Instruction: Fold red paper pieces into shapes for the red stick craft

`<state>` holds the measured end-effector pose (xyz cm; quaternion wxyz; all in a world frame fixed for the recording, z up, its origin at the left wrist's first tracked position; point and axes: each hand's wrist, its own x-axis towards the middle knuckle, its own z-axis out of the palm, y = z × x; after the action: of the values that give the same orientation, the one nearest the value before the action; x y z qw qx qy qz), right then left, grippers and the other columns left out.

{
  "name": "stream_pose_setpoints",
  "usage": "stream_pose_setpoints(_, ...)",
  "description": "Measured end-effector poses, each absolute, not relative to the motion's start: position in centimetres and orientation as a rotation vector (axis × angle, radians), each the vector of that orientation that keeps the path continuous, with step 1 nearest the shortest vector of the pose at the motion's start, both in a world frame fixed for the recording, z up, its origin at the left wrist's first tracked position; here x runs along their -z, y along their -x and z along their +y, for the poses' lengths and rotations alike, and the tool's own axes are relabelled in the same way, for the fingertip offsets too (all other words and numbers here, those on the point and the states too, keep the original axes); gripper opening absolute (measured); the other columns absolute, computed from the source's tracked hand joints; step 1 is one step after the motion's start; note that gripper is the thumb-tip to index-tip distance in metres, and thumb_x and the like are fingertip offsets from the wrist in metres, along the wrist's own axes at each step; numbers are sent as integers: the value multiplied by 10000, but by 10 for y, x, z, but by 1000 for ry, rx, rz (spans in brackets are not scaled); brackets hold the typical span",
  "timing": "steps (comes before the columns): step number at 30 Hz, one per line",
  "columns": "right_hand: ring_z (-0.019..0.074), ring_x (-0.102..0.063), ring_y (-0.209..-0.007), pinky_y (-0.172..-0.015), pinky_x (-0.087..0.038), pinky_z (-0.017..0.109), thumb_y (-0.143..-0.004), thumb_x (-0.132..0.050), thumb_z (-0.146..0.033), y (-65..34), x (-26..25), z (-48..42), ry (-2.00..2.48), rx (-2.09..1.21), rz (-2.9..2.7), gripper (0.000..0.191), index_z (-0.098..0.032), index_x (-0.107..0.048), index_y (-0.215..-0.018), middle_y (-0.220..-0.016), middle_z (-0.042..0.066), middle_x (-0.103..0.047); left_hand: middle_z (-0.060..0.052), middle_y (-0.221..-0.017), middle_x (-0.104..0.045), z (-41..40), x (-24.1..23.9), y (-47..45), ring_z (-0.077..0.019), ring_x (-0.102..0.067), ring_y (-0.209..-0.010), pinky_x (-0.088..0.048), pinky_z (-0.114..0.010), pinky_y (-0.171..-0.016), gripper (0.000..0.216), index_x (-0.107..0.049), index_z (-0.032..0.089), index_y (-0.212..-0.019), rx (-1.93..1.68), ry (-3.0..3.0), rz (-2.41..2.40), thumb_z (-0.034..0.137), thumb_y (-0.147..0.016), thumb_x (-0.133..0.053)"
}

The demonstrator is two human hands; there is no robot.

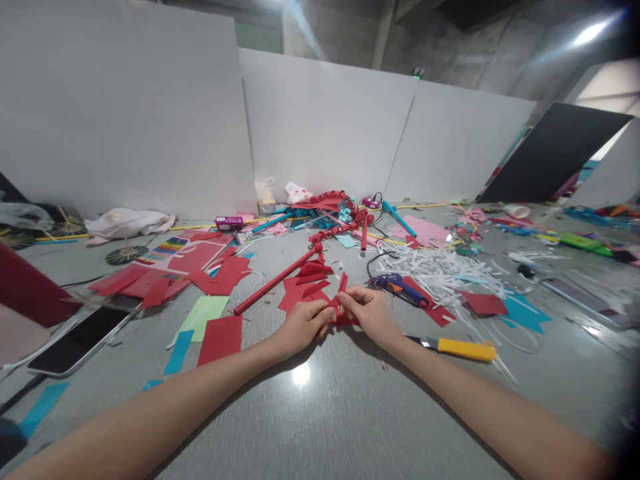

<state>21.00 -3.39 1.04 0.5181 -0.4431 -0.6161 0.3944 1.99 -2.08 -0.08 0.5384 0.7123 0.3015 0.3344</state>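
Both my hands meet at the middle of the grey table. My left hand (303,325) and my right hand (367,312) each pinch a small folded piece of red paper (342,301) between the fingertips, its upper end sticking up between them. Just behind lies a pile of folded red paper pieces (306,283) and a long rolled red paper tube (275,281). A yellow-handled utility knife (463,349) lies right of my right wrist, and a blue glue gun (400,287) sits beyond my right hand.
Red paper sheets (200,263) and green and blue scraps cover the left. A phone (80,340) lies far left. White shredded paper (445,270) spreads to the right. White partition boards (325,127) close off the back, with more craft clutter along them.
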Motion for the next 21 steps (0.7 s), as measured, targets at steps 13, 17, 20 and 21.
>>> stream_pose_setpoints(13,115,-467,-517,-504,-361,243,-860,-738,-498,-216,-1,-23,1110,-824,-1262,372,-155,-677,-729,-604,9,-623,29,-522,-583,-18,5,-20,-115,-540,-479,-407,-224,-534,341,-590,175,-817,-780,-1671,724,430,-1006,-465)
stream_pose_setpoints(17,109,-457,-510,-500,-361,241,-858,-736,-506,-216,-2,-22,1093,-820,-1222,382,-161,-661,-711,-596,-3,-608,14,-528,-607,-19,4,-20,-115,-533,-457,-387,-219,-490,368,-590,172,-802,-776,-1673,739,444,-1009,-454)
stream_pose_setpoints(20,112,-477,-523,-512,-381,241,-850,-739,-514,-216,-2,-23,1059,-869,-1236,360,-165,-684,-780,-625,-8,-620,8,-539,-619,-20,3,-19,-120,-553,-457,-413,-221,-483,387,-575,175,-797,-806,-1662,729,471,-1011,-449)
stream_pose_setpoints(21,117,-500,-540,-526,-399,242,-840,-750,-512,-216,-2,-24,1045,-902,-1254,351,-167,-692,-811,-643,-7,-629,8,-543,-621,-21,3,-19,-121,-558,-457,-421,-221,-479,390,-573,176,-803,-817,-1659,725,481,-1011,-450)
